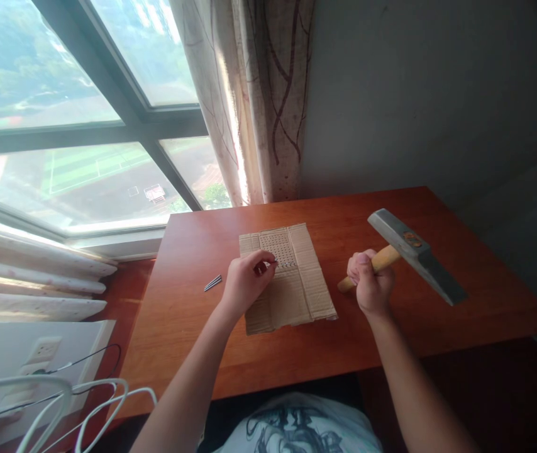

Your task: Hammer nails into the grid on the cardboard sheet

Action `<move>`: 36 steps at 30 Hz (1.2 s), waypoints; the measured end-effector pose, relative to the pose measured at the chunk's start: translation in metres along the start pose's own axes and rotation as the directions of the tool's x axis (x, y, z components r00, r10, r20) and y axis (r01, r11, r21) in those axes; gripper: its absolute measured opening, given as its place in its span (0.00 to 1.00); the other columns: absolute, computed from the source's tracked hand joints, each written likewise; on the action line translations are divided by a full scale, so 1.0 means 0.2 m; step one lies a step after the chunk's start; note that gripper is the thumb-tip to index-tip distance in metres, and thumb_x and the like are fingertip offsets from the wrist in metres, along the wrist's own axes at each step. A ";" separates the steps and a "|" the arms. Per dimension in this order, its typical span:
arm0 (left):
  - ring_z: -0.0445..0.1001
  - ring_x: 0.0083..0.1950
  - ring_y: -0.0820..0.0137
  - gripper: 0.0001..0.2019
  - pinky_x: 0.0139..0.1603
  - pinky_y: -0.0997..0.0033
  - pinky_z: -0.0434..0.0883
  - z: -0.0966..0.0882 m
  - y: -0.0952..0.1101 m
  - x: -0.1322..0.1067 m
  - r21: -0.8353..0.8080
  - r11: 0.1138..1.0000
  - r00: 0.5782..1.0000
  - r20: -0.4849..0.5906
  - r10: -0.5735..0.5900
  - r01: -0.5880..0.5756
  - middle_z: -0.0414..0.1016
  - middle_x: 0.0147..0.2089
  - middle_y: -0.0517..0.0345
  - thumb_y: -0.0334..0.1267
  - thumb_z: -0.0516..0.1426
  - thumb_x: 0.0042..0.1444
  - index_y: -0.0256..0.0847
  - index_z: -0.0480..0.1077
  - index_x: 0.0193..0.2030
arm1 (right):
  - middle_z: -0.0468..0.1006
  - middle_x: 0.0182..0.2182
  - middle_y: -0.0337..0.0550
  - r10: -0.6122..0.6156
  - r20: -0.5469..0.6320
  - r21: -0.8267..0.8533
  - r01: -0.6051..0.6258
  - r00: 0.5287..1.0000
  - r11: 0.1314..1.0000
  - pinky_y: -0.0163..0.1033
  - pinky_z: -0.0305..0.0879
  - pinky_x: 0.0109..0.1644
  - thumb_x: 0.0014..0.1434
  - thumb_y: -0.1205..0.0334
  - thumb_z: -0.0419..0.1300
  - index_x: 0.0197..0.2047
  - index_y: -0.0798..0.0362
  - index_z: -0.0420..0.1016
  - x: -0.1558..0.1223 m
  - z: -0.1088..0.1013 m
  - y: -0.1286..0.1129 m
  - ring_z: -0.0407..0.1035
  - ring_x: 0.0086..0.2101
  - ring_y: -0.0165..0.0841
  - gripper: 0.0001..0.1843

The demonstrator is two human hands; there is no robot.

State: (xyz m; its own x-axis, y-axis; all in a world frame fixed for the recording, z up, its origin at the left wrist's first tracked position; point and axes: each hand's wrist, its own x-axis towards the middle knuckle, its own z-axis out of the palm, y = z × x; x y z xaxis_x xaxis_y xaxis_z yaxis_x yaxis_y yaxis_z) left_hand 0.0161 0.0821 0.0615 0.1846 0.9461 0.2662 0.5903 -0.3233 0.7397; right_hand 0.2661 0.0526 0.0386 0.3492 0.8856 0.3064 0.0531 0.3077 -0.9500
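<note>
My right hand [371, 280] is wrapped round the wooden handle of a hammer [398, 242]. Its grey metal head is raised above the table, to the right of a piece of cardboard [297, 296]. Over the cardboard, my left hand [252, 274] is closed in a pinch on what looks like a nail [275, 262], mostly hidden by the fingers. A grid of small holes [278, 244] marks the cardboard's upper part, just beyond the fingertips. Left of the cardboard, several metal nails [212, 283] lie together on the table.
The reddish-brown wooden table [178, 333] stands against a grey wall, with a window [99, 170] and curtains [268, 94] on the far and left sides. White cables [94, 402] loop near a wall socket [44, 349] at lower left.
</note>
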 end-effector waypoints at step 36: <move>0.70 0.25 0.77 0.04 0.28 0.80 0.66 0.04 -0.01 -0.02 0.052 0.997 0.998 0.002 0.058 -0.058 0.74 0.25 0.64 0.31 0.59 0.53 0.42 0.75 0.33 | 0.61 0.19 0.32 0.250 0.564 -0.629 0.214 0.787 0.747 0.35 0.48 0.26 0.68 0.45 0.50 0.26 0.50 0.58 0.09 -0.02 -0.30 0.57 0.20 0.27 0.23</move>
State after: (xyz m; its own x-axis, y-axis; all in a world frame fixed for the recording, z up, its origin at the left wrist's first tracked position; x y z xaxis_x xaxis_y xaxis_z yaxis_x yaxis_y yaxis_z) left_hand 0.0201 0.0793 0.0548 0.2202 0.9257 0.3075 0.6187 -0.3763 0.6897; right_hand 0.2740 0.0487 0.1013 -0.2395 0.9702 0.0379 0.7032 0.2002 -0.6822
